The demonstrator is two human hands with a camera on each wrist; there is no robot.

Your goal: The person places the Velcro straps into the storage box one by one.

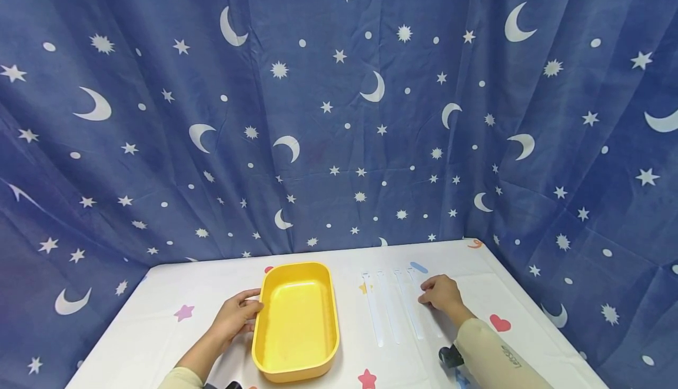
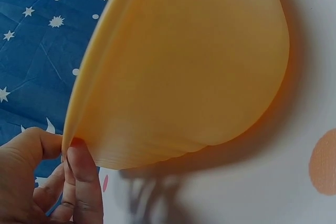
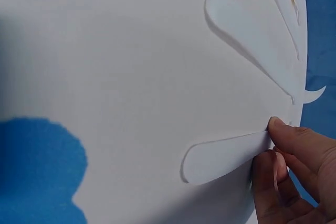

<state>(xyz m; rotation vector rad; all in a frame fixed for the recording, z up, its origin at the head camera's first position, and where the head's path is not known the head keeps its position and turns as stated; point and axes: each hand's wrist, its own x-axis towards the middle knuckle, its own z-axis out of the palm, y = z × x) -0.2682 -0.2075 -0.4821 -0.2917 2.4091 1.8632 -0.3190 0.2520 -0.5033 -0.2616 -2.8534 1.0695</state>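
Observation:
A yellow rectangular plastic tub (image 1: pixel 296 318) with rounded corners stands on the table. My left hand (image 1: pixel 236 317) is at its left side; in the left wrist view, thumb and fingers (image 2: pixel 86 177) pinch the rim. Several thin white flat strips (image 1: pixel 373 309), each with a rounded wide end and a small notched far end, lie side by side to the right of the tub. My right hand (image 1: pixel 441 295) is at the rightmost one. In the right wrist view, thumb and fingers pinch that white strip (image 3: pixel 226 156) near its narrow end, part of which the fingers hide.
The table has a white cloth (image 1: pixel 212 283) printed with coloured shapes, among them a red heart (image 1: pixel 500 323) and a blue oblong (image 1: pixel 419 267). A dark blue curtain (image 1: pixel 318 112) with moons and stars hangs behind it and at both sides.

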